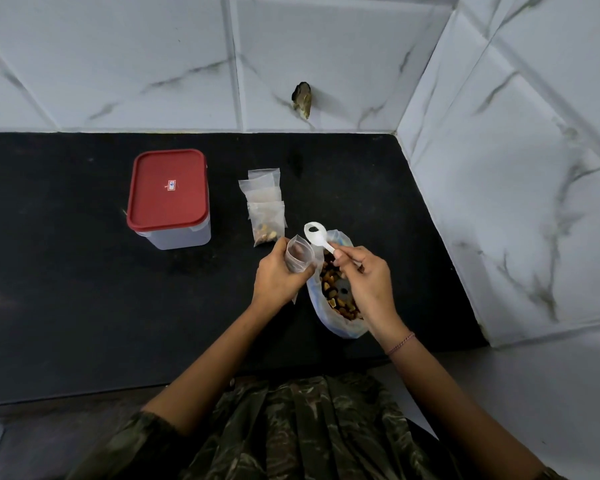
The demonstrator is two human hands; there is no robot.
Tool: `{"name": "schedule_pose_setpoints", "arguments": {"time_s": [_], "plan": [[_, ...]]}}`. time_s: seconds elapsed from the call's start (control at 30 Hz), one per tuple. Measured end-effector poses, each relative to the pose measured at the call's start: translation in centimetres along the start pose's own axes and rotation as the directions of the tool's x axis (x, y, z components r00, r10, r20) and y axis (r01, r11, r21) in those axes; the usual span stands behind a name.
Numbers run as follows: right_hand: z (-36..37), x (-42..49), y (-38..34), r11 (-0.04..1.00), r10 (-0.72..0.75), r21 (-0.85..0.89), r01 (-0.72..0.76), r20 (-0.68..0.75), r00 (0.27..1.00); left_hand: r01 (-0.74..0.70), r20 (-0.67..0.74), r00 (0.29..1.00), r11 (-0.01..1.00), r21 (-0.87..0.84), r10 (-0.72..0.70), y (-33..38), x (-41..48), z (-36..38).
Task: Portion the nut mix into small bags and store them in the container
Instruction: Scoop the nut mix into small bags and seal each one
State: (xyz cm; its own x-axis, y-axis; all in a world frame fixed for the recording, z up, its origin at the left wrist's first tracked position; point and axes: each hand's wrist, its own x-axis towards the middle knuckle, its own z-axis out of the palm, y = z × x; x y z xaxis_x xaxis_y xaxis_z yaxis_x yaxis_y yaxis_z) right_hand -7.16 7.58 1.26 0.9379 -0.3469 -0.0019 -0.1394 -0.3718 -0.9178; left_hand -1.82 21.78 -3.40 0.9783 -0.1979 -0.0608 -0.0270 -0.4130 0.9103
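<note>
Left hand grips small open bag, mouth tilted up and right. Right hand pinches white spoon by handle, bowl just above and right of bag mouth, holding perhaps one dark piece. Nut-mix bag lies under right hand, long axis toward person. Filled small bags beyond hands; lidded container far left, nearer left hand.

Dark camouflage top, short sleeves, thin thread bracelet, right wrist

Left hand grips small bag; right hand pinches spoon.
</note>
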Motion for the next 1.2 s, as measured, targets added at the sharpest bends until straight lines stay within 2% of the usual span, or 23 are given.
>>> {"name": "schedule_pose_setpoints", "arguments": {"time_s": [0.03,0.1,0.27,0.33,0.4,0.47,0.53,0.57,0.63,0.73,0.83,0.93,0.97,1.0,1.07,1.1,1.17,1.2], "plan": [[-0.1,0.1,0.0,0.996,0.072,0.041,-0.073,0.024,0.997,-0.004,0.000,1.000,1.000,0.000,0.004,0.0,0.0,0.0],[-0.2,0.2,0.0,0.992,0.117,0.045,-0.119,0.053,0.992,-0.010,0.005,1.000,1.000,-0.004,0.010,0.1,0.0,0.0],[-1.2,0.3,0.8,0.985,0.136,0.106,-0.136,0.010,0.991,-0.011,0.005,1.000,1.000,0.013,0.011,-0.2,0.0,-0.2],[-1.7,0.4,1.3,0.991,0.123,0.056,-0.122,-0.025,0.992,-0.014,0.010,1.000,1.000,0.016,0.014,-0.5,-0.1,-0.1],[-2.0,0.1,1.6,0.998,0.021,-0.066,-0.025,-0.061,0.998,-0.013,0.030,0.999,1.000,0.019,0.012,-0.5,-0.2,0.0],[-1.9,-0.4,1.7,0.963,-0.207,-0.188,0.193,-0.059,0.977,-0.012,0.047,0.999,1.000,0.011,0.012,-0.3,-0.4,0.2],[-1.3,-1.1,2.2,0.854,-0.415,-0.324,0.408,0.050,0.908,-0.024,0.047,0.999,1.000,-0.008,0.024,-0.2,-0.5,0.6],[-1.0,-1.5,2.5,0.787,-0.467,-0.392,0.476,0.126,0.875,-0.029,0.047,0.998,0.999,-0.020,0.030,-0.1,-0.5,0.8],[-0.5,-1.9,3.3,0.726,-0.487,-0.461,0.510,0.179,0.855,-0.033,0.059,0.998,0.999,-0.028,0.034,0.0,-0.5,0.9],[-0.5,-2.0,3.1,0.737,-0.500,-0.461,0.495,0.123,0.858,-0.053,0.054,0.997,0.998,-0.028,0.054,-0.3,-0.3,0.8],[-0.6,-1.8,3.3,0.646,-0.534,-0.534,0.545,0.194,0.823,-0.057,0.063,0.996,0.998,-0.025,0.058,-0.4,-0.2,0.8],[-0.6,-1.2,3.7,0.631,-0.559,-0.511,0.583,0.222,0.799,-0.066,0.071,0.995,0.998,-0.016,0.067,-0.5,-0.3,0.8],[-0.5,-1.1,3.7,0.664,-0.543,-0.484,0.571,0.213,0.812,-0.066,0.073,0.995,0.998,-0.019,0.067,-0.6,-0.2,0.9],[-0.5,-1.1,3.6,0.740,-0.496,-0.432,0.515,0.166,0.852,-0.064,0.079,0.995,0.998,-0.016,0.065,-0.8,-0.2,0.9],[-0.6,-0.8,3.1,0.930,-0.292,-0.225,0.290,0.023,0.956,-0.049,0.089,0.995,0.999,0.000,0.048,-0.9,-0.2,0.8],[-0.7,-0.5,2.9,0.985,-0.143,-0.097,0.142,-0.005,0.990,-0.040,0.089,0.995,0.999,0.001,0.039,-0.9,-0.3,0.7],[-1.2,-0.1,3.0,0.992,0.091,0.088,-0.091,0.006,0.996,-0.029,0.088,0.996,1.000,-0.010,0.030,-0.9,-0.5,0.6],[-1.6,0.2,3.2,0.981,0.152,0.119,-0.152,0.007,0.988,-0.027,0.091,0.995,1.000,-0.011,0.028,-1.0,-0.6,0.5]]}}
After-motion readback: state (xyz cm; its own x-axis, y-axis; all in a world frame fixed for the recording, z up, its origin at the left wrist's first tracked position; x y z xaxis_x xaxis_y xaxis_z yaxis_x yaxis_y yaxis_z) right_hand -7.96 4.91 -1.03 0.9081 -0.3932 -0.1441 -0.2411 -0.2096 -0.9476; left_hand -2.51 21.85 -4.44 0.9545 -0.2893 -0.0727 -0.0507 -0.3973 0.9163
